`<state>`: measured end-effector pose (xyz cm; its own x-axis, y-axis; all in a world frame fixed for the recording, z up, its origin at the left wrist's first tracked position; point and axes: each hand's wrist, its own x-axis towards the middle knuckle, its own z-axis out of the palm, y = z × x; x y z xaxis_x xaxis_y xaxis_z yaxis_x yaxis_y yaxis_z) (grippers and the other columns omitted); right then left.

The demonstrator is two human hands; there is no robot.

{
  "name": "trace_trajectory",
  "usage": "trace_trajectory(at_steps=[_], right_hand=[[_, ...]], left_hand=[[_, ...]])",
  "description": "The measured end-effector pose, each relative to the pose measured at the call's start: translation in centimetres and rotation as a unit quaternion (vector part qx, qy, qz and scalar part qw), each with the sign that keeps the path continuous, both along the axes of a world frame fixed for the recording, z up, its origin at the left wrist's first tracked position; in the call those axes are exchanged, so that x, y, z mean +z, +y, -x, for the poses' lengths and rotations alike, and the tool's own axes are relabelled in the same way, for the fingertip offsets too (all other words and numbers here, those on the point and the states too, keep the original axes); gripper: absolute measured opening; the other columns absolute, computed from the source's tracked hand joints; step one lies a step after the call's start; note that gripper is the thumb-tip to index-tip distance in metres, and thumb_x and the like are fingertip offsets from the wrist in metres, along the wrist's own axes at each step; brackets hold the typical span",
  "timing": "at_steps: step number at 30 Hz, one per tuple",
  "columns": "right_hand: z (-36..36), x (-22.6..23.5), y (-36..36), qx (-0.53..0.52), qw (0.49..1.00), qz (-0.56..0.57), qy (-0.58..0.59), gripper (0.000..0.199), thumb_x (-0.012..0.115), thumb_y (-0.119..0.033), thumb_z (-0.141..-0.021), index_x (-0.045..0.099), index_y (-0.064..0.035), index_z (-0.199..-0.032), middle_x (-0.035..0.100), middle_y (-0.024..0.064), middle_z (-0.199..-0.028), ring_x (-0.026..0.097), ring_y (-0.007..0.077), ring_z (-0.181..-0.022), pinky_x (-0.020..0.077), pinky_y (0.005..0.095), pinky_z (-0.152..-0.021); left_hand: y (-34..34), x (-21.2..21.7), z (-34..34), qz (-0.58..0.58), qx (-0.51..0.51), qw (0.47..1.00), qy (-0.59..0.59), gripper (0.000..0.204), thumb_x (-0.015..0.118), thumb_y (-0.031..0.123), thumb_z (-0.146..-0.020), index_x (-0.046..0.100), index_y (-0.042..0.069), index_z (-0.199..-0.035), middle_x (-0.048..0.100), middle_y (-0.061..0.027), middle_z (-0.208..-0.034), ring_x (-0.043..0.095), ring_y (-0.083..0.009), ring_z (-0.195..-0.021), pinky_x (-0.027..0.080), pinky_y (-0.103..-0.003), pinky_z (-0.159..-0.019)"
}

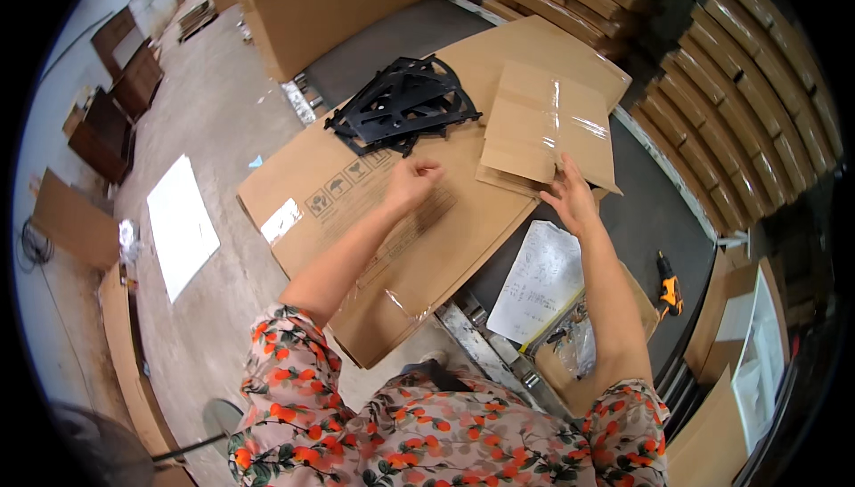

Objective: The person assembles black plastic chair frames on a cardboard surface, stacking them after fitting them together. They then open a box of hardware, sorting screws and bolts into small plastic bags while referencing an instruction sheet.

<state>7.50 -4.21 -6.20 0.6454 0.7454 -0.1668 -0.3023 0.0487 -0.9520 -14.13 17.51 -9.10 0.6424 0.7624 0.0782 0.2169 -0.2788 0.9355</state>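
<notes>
A large flat cardboard carton (356, 229) lies slantwise on the dark conveyor. My left hand (414, 184) is above its printed face, fingers curled in, with nothing showing in them. Just beyond that hand rests a stack of black shaped frame parts (405, 104). To the right, a smaller flat cardboard packet (534, 122), crossed with clear tape, lies on the big carton. My right hand (573, 198) is at the packet's near edge with fingers apart, the fingertips close to or touching it.
Below my right forearm are a handwritten sheet (537, 282) and a cardboard box of small bagged parts (570, 358). An orange-and-black cordless drill (668, 287) lies farther right. Stacked cartons (739, 86) rise at the right; a big carton (347, 6) stands at the back.
</notes>
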Motion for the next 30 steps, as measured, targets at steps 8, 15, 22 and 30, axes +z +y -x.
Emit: trace_trajectory(at_steps=[8,15,22,30], right_hand=[[2.1,1.2,-2.0,0.096,0.975,0.132,-0.153,0.056,0.050,-0.041,-0.092,0.033,-0.0162,-0.139,0.048,0.0083,-0.124,0.059,0.0186,-0.089,0.0487,0.0279,-0.071],[7.4,1.9,-0.6,0.130,0.897,0.170,-0.387,0.031,0.063,-0.018,-0.083,0.059,-0.0002,-0.108,0.063,0.0091,-0.093,0.062,0.0189,-0.082,0.0496,0.0286,-0.069],[6.0,1.3,15.6,0.062,0.575,0.078,-0.812,0.033,0.058,-0.004,-0.073,0.058,0.0008,-0.105,0.055,0.0161,-0.116,0.048,0.0326,-0.111,0.0371,0.0403,-0.096],[4.8,0.1,23.6,0.274,0.406,0.245,-0.837,0.029,0.060,-0.004,-0.069,0.057,-0.0010,-0.098,0.057,0.0182,-0.104,0.054,0.0316,-0.098,0.0394,0.0380,-0.092]], left_hand=[[8.0,-1.1,5.5,-0.288,0.094,0.925,0.229,0.037,0.066,0.023,-0.073,0.064,0.011,-0.108,0.051,-0.0161,-0.122,0.049,-0.0313,-0.111,0.042,-0.042,-0.090],[10.5,1.7,2.7,-0.294,0.095,0.887,0.342,0.071,0.075,0.041,-0.064,0.050,0.020,-0.126,0.020,-0.0219,-0.145,0.025,-0.0445,-0.129,0.032,-0.051,-0.101],[12.0,-3.5,4.4,-0.466,0.058,0.862,0.189,0.044,0.069,0.029,-0.075,0.057,0.014,-0.114,0.049,-0.0043,-0.129,0.045,-0.0300,-0.115,0.042,-0.044,-0.089],[12.1,-4.5,10.0,-0.563,0.004,0.818,0.116,0.038,0.067,0.025,-0.076,0.058,0.009,-0.110,0.055,-0.0060,-0.119,0.053,-0.0258,-0.107,0.045,-0.036,-0.080]])
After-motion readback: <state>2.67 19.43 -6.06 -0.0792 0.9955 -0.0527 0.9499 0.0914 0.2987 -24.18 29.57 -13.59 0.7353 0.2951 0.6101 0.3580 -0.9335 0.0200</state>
